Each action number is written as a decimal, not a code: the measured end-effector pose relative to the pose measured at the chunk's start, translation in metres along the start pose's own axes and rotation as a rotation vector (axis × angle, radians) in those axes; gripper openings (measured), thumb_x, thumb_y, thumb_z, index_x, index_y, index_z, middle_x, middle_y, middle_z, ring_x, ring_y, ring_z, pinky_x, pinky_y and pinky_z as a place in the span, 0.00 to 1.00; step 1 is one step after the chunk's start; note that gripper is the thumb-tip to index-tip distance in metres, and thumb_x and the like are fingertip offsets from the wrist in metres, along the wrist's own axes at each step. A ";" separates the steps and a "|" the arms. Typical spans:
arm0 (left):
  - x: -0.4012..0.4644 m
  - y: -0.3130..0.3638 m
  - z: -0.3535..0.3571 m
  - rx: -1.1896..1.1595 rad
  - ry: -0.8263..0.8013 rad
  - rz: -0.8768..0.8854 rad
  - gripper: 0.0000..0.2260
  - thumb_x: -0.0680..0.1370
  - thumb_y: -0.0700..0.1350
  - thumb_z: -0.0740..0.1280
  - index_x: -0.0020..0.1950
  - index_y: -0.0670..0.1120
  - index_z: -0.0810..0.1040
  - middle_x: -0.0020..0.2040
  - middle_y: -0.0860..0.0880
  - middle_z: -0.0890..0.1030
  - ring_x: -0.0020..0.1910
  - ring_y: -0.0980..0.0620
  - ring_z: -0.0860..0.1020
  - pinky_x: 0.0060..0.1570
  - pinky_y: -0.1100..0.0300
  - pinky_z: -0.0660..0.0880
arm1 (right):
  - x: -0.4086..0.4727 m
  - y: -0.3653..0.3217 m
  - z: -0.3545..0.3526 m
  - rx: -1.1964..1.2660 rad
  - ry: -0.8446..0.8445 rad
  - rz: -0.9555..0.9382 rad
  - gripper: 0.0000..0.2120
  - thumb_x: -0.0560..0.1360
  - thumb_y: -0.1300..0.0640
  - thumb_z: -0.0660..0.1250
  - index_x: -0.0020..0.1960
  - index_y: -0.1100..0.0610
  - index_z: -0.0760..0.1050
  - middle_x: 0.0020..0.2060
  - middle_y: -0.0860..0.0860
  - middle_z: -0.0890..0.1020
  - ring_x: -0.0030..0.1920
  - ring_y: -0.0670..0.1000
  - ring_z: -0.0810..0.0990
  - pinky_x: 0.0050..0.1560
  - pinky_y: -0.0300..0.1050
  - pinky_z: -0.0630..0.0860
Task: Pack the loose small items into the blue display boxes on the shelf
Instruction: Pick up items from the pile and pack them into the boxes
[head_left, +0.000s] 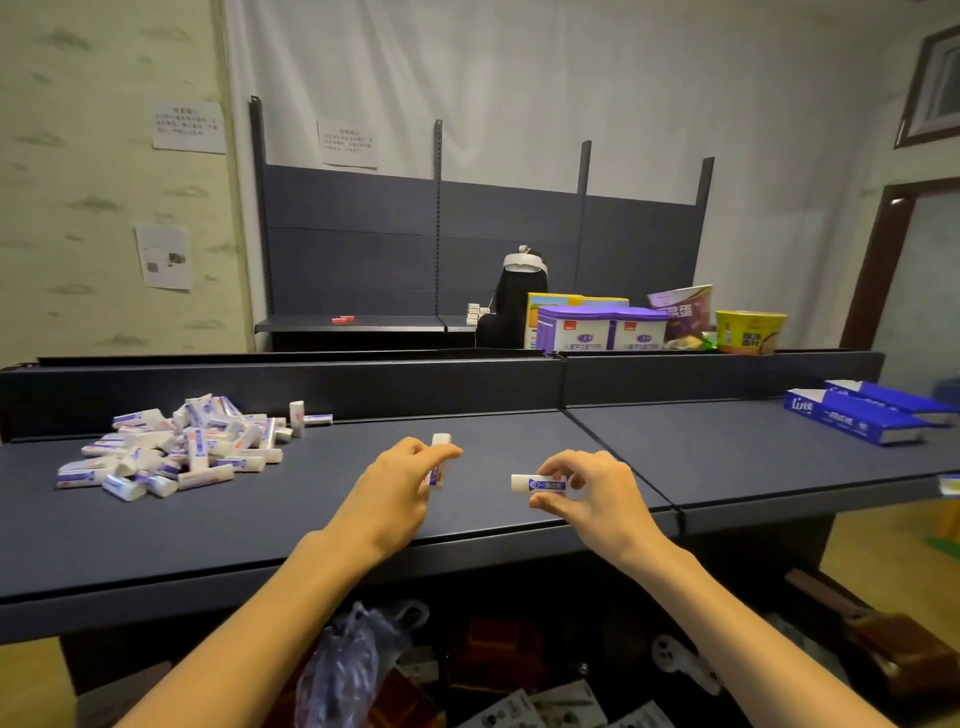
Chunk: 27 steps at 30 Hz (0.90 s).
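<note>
Right hand (582, 493) pinches an eraser (537, 484), left hand (402, 480) another.

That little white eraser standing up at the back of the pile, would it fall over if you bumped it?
Probably: the small white upright eraser stands on its narrow end, so a nudge would likely tip it. It looks light and blocky, so it should slide, not roll.

We see white erasers (171, 452) with blue-and-red sleeves heaped on the dark navy shelf (322, 525); at the shelf's far right lie royal-blue display boxes (862, 415) with white lettering, behind it purple-lidded white tubs (597, 328) and a yellow cup (749, 331)
</note>
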<state>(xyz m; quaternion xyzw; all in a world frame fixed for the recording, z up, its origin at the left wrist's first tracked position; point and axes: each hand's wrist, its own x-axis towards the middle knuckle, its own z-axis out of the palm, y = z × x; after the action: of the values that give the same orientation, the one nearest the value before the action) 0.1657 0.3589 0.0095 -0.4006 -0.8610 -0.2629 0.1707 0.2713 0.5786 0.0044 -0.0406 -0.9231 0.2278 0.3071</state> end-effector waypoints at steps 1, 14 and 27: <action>0.004 0.006 0.004 0.014 0.004 0.023 0.21 0.79 0.35 0.61 0.69 0.53 0.71 0.59 0.48 0.74 0.54 0.47 0.75 0.55 0.58 0.73 | -0.001 0.008 -0.005 0.011 0.001 0.008 0.14 0.68 0.47 0.74 0.51 0.50 0.80 0.44 0.41 0.78 0.44 0.43 0.72 0.46 0.38 0.71; 0.090 0.084 0.061 0.141 -0.035 0.180 0.12 0.78 0.53 0.65 0.61 0.54 0.75 0.66 0.50 0.68 0.58 0.50 0.74 0.51 0.61 0.74 | 0.016 0.112 -0.060 0.001 0.027 0.087 0.12 0.69 0.49 0.74 0.51 0.51 0.80 0.46 0.45 0.81 0.45 0.46 0.73 0.47 0.42 0.74; 0.223 0.138 0.170 0.084 -0.163 0.211 0.15 0.76 0.54 0.68 0.58 0.51 0.71 0.56 0.51 0.79 0.51 0.48 0.75 0.48 0.58 0.72 | 0.070 0.254 -0.111 -0.038 0.029 0.139 0.08 0.69 0.46 0.74 0.44 0.41 0.76 0.42 0.41 0.78 0.45 0.47 0.72 0.51 0.51 0.72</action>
<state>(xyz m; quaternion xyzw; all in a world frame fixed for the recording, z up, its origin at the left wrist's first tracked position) 0.1203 0.6675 0.0287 -0.5013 -0.8354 -0.1740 0.1435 0.2634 0.8643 0.0080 -0.1137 -0.9176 0.2303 0.3033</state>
